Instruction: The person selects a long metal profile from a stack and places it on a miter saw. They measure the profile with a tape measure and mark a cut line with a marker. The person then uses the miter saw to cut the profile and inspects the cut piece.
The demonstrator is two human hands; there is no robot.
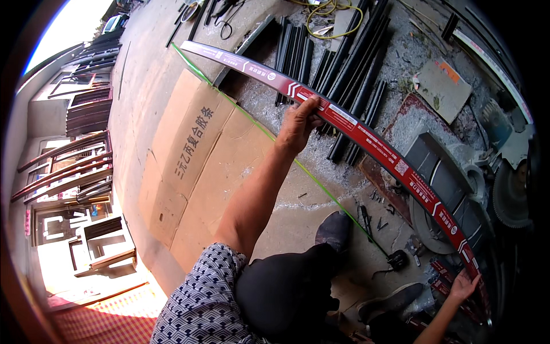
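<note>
A long bar-shaped profile (366, 136), covered in red and silver printed film, runs from the upper middle to the lower right. It looks curved in this wide view. My left hand (301, 123) is closed around it near its middle. By its lower right end, my right hand (464, 285) grips the edge with the thumb and fingers. Beneath the profile stretches the bright green blade of a tape measure (312, 173), pulled out from its black case (397, 260) on the ground near my feet. The blade crosses a cardboard sheet (229, 143) and reaches the profile's far end.
Dark metal profiles (366, 51) lie in bundles beyond the left hand. On the right stands a cutting machine (438, 166) with a toothed saw blade (511, 195). Metal shavings litter the floor. Window frames (103, 241) lean along the left side. A yellow cable (332, 11) lies coiled at the top.
</note>
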